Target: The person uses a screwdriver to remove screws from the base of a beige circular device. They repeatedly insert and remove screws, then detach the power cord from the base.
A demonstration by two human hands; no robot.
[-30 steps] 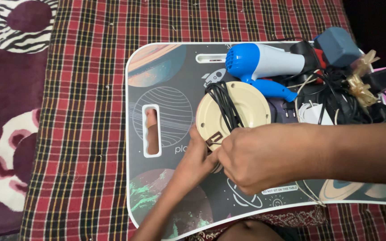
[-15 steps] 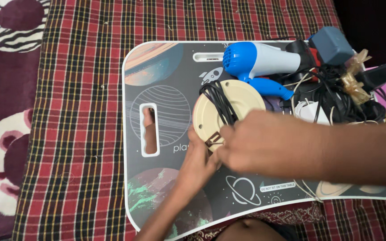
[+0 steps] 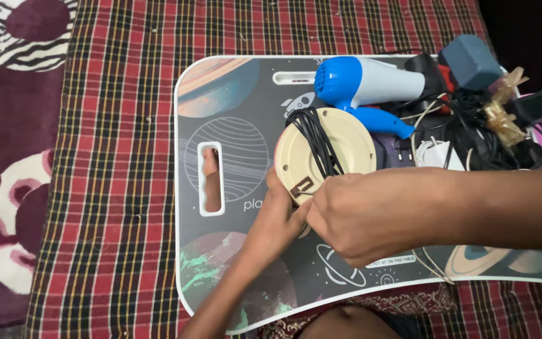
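A cream round device [image 3: 340,147] lies on a space-printed lap table [image 3: 233,113], with a black cord [image 3: 316,138] wound across it. My left hand [image 3: 276,218] reaches up from below and grips the device's near edge beside a brown clip [image 3: 301,187]. My right hand [image 3: 362,216] comes in from the right and closes its fingers on the cord end at that same edge, touching my left hand. The cord's tip is hidden under my fingers.
A blue and white hair dryer [image 3: 365,81] lies behind the device. A tangle of black cables [image 3: 472,125], a grey-blue adapter [image 3: 470,59], a gold ribbon [image 3: 502,116] and a white plug [image 3: 437,154] crowd the table's right end. A checked cloth [image 3: 114,157] lies underneath.
Both hands stay at the device's near edge, and my right hand has shifted slightly along it. The device and the hair dryer have not moved on the table.
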